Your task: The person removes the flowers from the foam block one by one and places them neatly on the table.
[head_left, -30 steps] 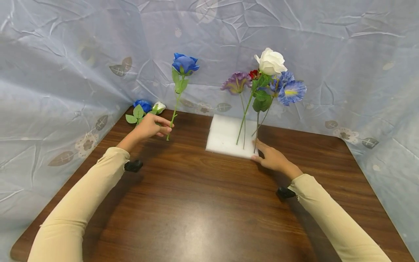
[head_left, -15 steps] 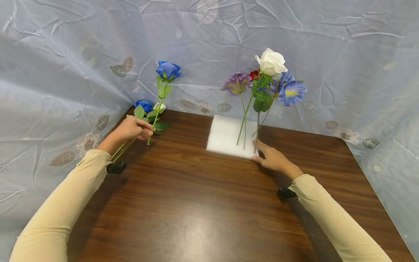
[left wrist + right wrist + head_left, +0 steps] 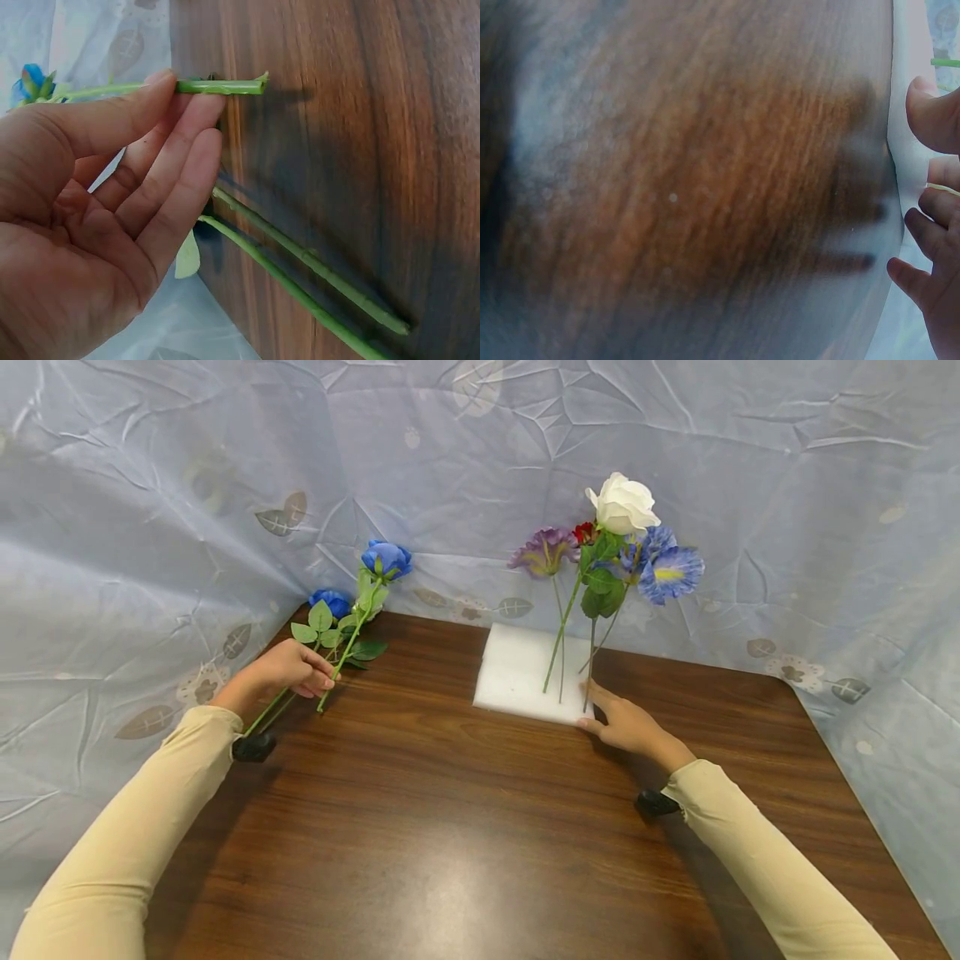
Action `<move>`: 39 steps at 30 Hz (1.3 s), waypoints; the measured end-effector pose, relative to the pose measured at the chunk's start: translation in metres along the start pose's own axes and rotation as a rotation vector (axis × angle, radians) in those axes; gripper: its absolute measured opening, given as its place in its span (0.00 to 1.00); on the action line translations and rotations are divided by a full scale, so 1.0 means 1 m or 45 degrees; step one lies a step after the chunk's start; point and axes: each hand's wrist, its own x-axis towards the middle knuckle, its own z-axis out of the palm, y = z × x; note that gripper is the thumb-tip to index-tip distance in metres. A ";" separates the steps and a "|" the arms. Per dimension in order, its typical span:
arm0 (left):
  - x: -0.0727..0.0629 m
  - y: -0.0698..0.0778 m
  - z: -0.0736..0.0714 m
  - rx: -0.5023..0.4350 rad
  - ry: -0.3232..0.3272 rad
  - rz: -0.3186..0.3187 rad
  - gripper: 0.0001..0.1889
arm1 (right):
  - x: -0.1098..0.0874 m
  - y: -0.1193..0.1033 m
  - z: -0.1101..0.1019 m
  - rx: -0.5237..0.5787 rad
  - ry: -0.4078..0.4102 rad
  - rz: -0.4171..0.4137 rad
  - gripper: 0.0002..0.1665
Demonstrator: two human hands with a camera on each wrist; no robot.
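Note:
My left hand (image 3: 288, 668) pinches the lower stem of a blue rose (image 3: 387, 560) between thumb and fingertips. This rose leans with its bloom up and away, over the flowers lying at the table's back left. In the left wrist view, its cut stem end (image 3: 225, 87) pokes out past the fingertips. My right hand (image 3: 626, 718) rests at the right edge of a white foam block (image 3: 510, 672), fingers extended. From the block rise a white rose (image 3: 622, 504), a purple flower (image 3: 546, 551), a blue iris (image 3: 670, 574) and a small red flower (image 3: 585, 532), partly hidden.
Another blue rose (image 3: 330, 602) lies at the back left with green leaves (image 3: 320, 617); a white bloom there is mostly covered. Two stems (image 3: 315, 266) lie beneath my left hand on the wooden table (image 3: 450, 810). A patterned curtain (image 3: 465, 460) hangs behind.
My left hand has moved left and down with the blue rose, from open space to above the lying flowers. The bloom has dropped lower. My right hand and the foam block stay put.

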 end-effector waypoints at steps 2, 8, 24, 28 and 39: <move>-0.001 -0.002 -0.001 -0.001 -0.017 -0.006 0.21 | 0.000 0.001 0.000 0.002 -0.001 0.000 0.44; 0.001 -0.008 -0.002 -0.011 -0.053 -0.038 0.20 | 0.000 0.002 0.000 -0.004 -0.001 -0.003 0.44; 0.004 -0.025 -0.007 0.012 -0.145 -0.156 0.16 | 0.000 0.002 0.001 0.000 0.002 -0.013 0.44; 0.004 -0.026 -0.008 0.032 -0.163 -0.168 0.17 | 0.000 0.002 0.000 -0.001 -0.002 -0.008 0.44; 0.003 -0.021 -0.008 0.056 -0.170 -0.224 0.17 | 0.000 0.000 -0.001 0.017 -0.007 0.008 0.45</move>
